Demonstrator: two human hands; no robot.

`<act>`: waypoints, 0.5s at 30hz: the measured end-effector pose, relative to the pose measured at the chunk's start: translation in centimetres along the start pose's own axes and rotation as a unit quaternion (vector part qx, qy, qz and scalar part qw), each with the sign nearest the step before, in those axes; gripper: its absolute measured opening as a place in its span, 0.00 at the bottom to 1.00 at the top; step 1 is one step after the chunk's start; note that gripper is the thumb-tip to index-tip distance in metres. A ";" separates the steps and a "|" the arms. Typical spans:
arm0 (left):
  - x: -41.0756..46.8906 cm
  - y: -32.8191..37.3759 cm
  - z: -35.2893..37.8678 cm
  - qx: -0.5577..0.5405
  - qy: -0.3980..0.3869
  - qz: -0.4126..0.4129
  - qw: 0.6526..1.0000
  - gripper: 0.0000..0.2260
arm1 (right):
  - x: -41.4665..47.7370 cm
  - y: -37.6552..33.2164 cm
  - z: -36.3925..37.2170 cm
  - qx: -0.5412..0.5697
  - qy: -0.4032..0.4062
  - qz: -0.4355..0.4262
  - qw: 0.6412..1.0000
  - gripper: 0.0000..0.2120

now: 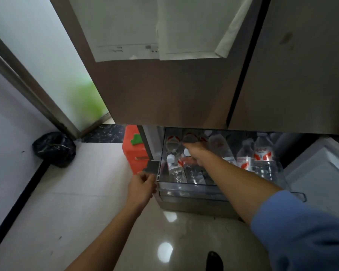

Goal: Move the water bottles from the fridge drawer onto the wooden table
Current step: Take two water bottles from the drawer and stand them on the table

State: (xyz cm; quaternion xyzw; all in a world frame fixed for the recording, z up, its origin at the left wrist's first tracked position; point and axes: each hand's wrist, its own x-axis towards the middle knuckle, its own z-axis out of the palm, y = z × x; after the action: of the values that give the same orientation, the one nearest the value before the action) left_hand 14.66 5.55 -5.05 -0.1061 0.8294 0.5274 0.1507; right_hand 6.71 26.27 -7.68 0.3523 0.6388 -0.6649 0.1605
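A clear fridge drawer (188, 187) stands pulled out under the brown fridge doors. Several water bottles with red-and-white labels and white caps lie and stand inside it. My right hand (197, 153) reaches down into the drawer and its fingers curl round a lying bottle (191, 169) just below its white cap. Another bottle (175, 169) lies to its left, and upright bottles (263, 157) stand at the right. My left hand (142, 187) hovers at the drawer's front left corner with fingers loosely curled, holding nothing. The wooden table is out of view.
An orange container (134, 151) stands on the floor left of the drawer. A black rubbish bag (55, 148) lies in the corner by a frosted glass door (47, 65). A white open compartment (321, 173) sits to the right. Glossy tiled floor lies below.
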 end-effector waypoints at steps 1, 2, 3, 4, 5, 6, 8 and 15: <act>0.5 0.3 0.1 0.006 0.008 0.008 1.000 0.09 | 0.6 0.0 0.2 -0.010 -0.005 0.007 1.000 0.10; 1.0 0.5 0.1 0.012 0.014 0.018 1.000 0.09 | 1.1 0.0 0.3 -0.019 -0.007 0.010 1.000 0.08; 1.4 0.8 0.2 0.023 0.016 0.026 0.999 0.09 | 1.3 0.0 0.4 -0.025 -0.003 0.010 1.000 0.09; 1.8 1.0 0.3 0.038 0.015 0.033 0.999 0.09 | 1.4 0.0 0.3 -0.034 0.002 0.003 0.999 0.10; 2.2 1.3 0.5 0.056 0.013 0.041 0.997 0.10 | 1.3 0.0 0.1 -0.041 0.012 -0.008 0.999 0.13; 2.5 1.8 0.8 0.071 0.014 0.050 0.996 0.10 | 1.1 0.0 -0.4 -0.045 0.027 -0.019 0.998 0.14; 3.1 2.9 1.6 0.103 0.012 0.071 0.992 0.10 | 0.7 -0.1 -1.6 -0.036 0.061 -0.040 0.997 0.14; 7.0 4.5 6.8 0.050 -0.039 -0.048 0.997 0.09 | -4.6 0.7 -7.0 0.030 0.122 -0.112 0.986 0.13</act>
State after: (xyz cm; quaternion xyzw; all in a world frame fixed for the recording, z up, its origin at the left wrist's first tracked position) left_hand 7.54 13.49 -6.55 -0.1169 0.8420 0.4816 0.2133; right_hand 12.22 31.83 -4.63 0.3613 0.6689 -0.6496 -0.0048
